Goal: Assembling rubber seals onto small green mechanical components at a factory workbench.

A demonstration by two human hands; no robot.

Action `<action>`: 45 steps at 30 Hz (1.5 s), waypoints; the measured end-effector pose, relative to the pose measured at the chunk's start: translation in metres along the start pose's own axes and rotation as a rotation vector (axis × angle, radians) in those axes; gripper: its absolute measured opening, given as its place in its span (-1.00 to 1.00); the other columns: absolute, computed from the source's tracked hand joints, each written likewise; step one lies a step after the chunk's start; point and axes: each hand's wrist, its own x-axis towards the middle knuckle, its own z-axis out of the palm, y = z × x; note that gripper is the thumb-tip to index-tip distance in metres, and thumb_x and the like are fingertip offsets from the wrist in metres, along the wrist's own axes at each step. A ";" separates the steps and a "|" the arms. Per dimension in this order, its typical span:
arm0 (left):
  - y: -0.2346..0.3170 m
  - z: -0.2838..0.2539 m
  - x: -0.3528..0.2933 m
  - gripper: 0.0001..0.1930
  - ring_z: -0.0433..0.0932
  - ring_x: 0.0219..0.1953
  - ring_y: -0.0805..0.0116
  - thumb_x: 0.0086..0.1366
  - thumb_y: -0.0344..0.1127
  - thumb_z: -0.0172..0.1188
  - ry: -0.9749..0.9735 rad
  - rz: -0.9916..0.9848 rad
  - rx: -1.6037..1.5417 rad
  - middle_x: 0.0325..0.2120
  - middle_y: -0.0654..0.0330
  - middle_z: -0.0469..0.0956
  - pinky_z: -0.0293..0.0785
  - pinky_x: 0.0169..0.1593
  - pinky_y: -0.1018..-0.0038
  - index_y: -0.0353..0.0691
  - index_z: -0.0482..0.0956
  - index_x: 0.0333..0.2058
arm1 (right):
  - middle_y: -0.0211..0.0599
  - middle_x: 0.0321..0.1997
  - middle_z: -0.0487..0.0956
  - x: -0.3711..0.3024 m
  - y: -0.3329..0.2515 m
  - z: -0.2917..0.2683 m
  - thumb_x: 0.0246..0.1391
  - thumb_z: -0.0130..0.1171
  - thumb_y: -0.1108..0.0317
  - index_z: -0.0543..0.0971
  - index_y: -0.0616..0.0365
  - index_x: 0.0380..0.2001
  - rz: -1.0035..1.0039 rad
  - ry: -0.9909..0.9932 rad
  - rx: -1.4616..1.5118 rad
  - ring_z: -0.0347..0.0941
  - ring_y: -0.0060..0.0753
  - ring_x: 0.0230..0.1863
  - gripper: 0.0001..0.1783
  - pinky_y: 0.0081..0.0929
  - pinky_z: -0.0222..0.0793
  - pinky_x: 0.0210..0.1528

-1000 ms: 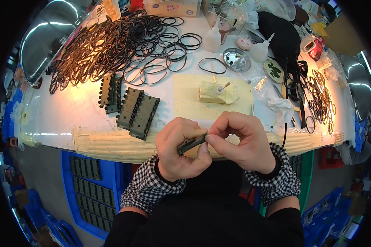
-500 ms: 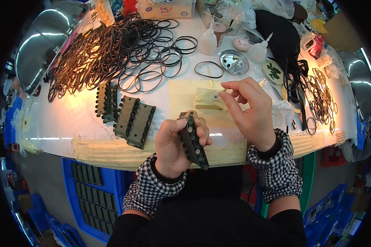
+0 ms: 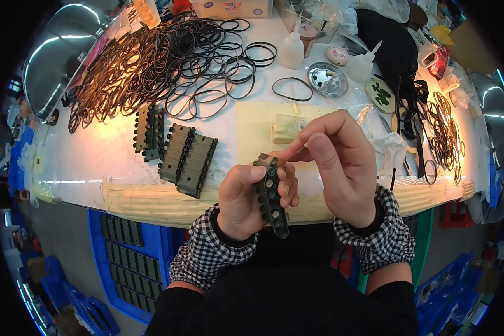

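Note:
My left hand (image 3: 245, 193) is closed around a dark green, narrow piece with a scalloped edge and a row of round studs (image 3: 271, 196), held tilted over the table's front edge. Beside its upper end is my right hand (image 3: 341, 168), thumb and forefinger drawn close together. A tiny pale thing seems to show at those fingertips, too small to name. The forefinger reaches to the studded piece's top, though contact is hard to judge. Behind the right hand sits a yellowish block (image 3: 285, 129), partly hidden. Several similar green ribbed pieces (image 3: 187, 159) lie to the left.
A heap of black rubber loops (image 3: 162, 67) covers the back left, and one loop (image 3: 293, 88) lies apart. Nearby stand a white squeeze bottle (image 3: 291, 51) and a round metal dish (image 3: 327, 79). A blue tray (image 3: 98, 246) with more green pieces is below the table.
My right hand has come away from the yellowish block, moving left and down to the studded piece's top. The left hand still grips that piece. The whole view has shifted slightly.

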 end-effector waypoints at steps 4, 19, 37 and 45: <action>0.000 -0.001 -0.001 -0.68 0.48 -0.47 0.33 0.14 -0.11 0.03 -0.009 0.001 -0.004 -0.53 0.21 0.51 0.45 -0.23 0.36 -0.28 0.54 -0.38 | -0.27 -0.40 0.57 0.000 0.005 0.000 0.31 -0.01 0.40 0.40 0.30 -0.25 0.011 -0.020 0.056 0.54 -0.60 -0.40 -0.85 -0.69 0.46 -0.36; 0.000 -0.003 -0.002 -0.68 0.48 -0.47 0.34 0.14 -0.11 0.03 -0.030 -0.009 -0.036 -0.50 0.21 0.51 0.45 -0.23 0.35 -0.26 0.55 -0.35 | -0.26 -0.40 0.57 0.000 0.004 0.001 0.32 -0.03 0.40 0.39 0.30 -0.26 -0.027 -0.053 -0.016 0.55 -0.59 -0.40 -0.85 -0.67 0.52 -0.37; 0.001 -0.001 -0.003 -0.66 0.46 -0.48 0.34 0.16 -0.10 0.02 -0.018 -0.011 -0.046 -0.52 0.19 0.46 0.43 -0.24 0.36 -0.26 0.48 -0.23 | -0.26 -0.36 0.59 -0.001 0.007 -0.001 0.32 -0.03 0.43 0.39 0.30 -0.26 -0.124 -0.062 -0.111 0.56 -0.59 -0.36 -0.87 -0.68 0.49 -0.35; 0.000 -0.004 -0.003 -0.63 0.46 -0.49 0.34 0.16 -0.11 0.02 -0.033 0.005 -0.049 -0.52 0.19 0.45 0.42 -0.25 0.36 -0.27 0.49 -0.18 | -0.28 -0.39 0.57 -0.001 0.004 -0.001 0.29 -0.02 0.48 0.41 0.32 -0.26 -0.161 -0.100 -0.159 0.57 -0.59 -0.39 -0.90 -0.69 0.51 -0.44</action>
